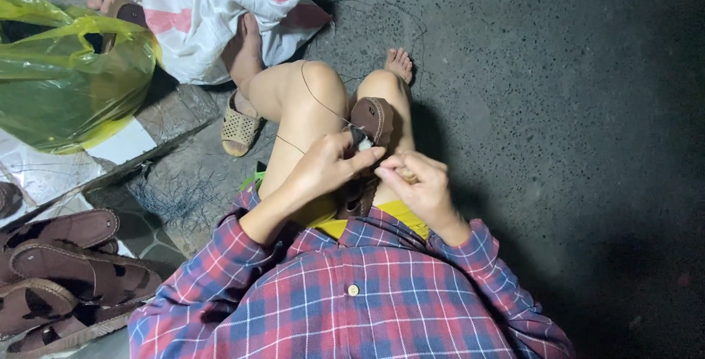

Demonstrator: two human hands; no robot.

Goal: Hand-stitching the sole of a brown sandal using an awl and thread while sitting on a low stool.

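Brown sandal upper (373, 118) propped on the right shin just below the knee, strap side up, steadied between both hands. Left hand (328, 164) just beside that upper on the lap side, fingers pressed together in a pinch on something small and dark at its edge, likely the needle or thread end; too small to tell which. Right hand (418, 183) next to the upper on the other side, grip closed on a small pale object, probably a thimble or thread stub. Dark thread (317, 102) looping from the upper across the left knee. To stitch well, probably best to keep the upper braced on the shin, thread taut and clear of the knee, pulls short and even. Farther left of the upper, a tan perforated sandal (239, 128) on another person's foot, a yellow-green plastic bag (70, 73), a pink-and-white sack (213, 6), and a pile of brown sandals (66, 271) on the floor.
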